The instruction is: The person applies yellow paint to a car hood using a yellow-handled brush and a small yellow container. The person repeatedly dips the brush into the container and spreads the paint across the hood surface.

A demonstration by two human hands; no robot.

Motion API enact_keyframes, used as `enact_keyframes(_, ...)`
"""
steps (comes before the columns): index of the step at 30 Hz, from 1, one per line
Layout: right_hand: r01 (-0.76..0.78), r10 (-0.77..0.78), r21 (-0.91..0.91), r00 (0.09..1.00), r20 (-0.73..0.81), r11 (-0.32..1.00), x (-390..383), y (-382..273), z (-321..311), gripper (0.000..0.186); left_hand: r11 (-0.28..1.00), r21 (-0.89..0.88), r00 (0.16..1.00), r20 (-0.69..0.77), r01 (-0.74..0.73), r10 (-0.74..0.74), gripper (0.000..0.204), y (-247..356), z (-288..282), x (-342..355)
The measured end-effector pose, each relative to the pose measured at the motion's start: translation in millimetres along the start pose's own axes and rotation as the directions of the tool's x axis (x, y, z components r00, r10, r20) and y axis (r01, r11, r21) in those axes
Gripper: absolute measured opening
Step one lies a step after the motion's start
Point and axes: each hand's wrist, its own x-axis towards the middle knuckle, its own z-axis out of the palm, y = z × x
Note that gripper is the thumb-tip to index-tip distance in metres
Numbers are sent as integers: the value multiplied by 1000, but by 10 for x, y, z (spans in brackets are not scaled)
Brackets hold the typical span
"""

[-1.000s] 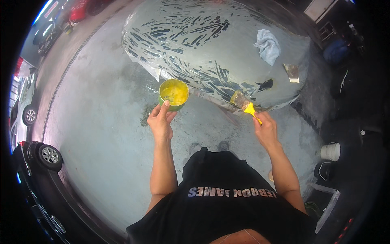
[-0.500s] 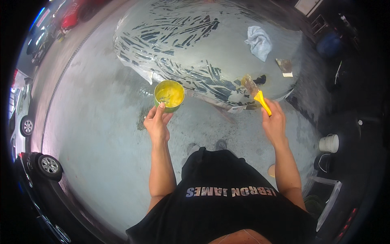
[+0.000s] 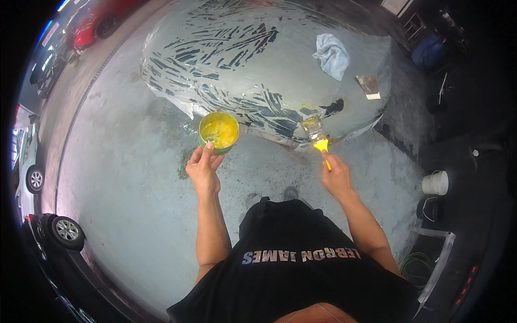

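Note:
My left hand (image 3: 203,166) grips a round green-sided can (image 3: 219,131) by its near rim, thumb over the edge. Yellow paste coats the inside of the can. In my right hand (image 3: 336,175) is a wide paintbrush (image 3: 320,144) with a yellow handle, its bristles on the near edge of a large covered surface (image 3: 280,70). That surface is grey and wrapped in film, with dark streaks across its left and near parts. A yellowish smear and a black patch (image 3: 334,107) lie just beyond the bristles.
On the covered surface lie a crumpled light-blue cloth (image 3: 332,56) and a flat scraper-like piece (image 3: 369,87). A white bucket (image 3: 435,183) and a dark bucket (image 3: 431,209) stand at right, near a pale frame (image 3: 437,264). Parked cars line the left, including a black one (image 3: 64,231).
My right hand has moved the brush left and nearer, and its handle now points more toward me. The can has shifted slightly left and nearer in view.

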Motion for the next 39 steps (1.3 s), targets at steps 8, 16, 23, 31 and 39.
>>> enact_keyframes(8, 25, -22, 43, 996, -81, 999, 409, -342, 282, 34, 999, 41, 999, 42, 12, -14, 58, -13, 189, 3)
enact_keyframes(16, -112, 113, 21, 990, -82, 993, 39, -43, -85, 33, 1000, 26, 999, 40, 12, -13, 53, 46, 10, 40)
enact_keyframes(23, -256, 262, 115, 964, -44, 960, 17, -332, 87, 32, 999, 37, 994, 101, 22, -26, 52, 113, 107, 65)
enact_keyframes(31, -352, 379, 194, 916, -130, 916, -298, -368, 294, 32, 998, 59, 988, 152, 21, -29, 60, 199, 65, 144)
enact_keyframes(39, -456, 525, 311, 830, -190, 834, -387, -482, 429, 32, 987, 158, 977, 213, -18, -16, 55, 364, 59, 165)
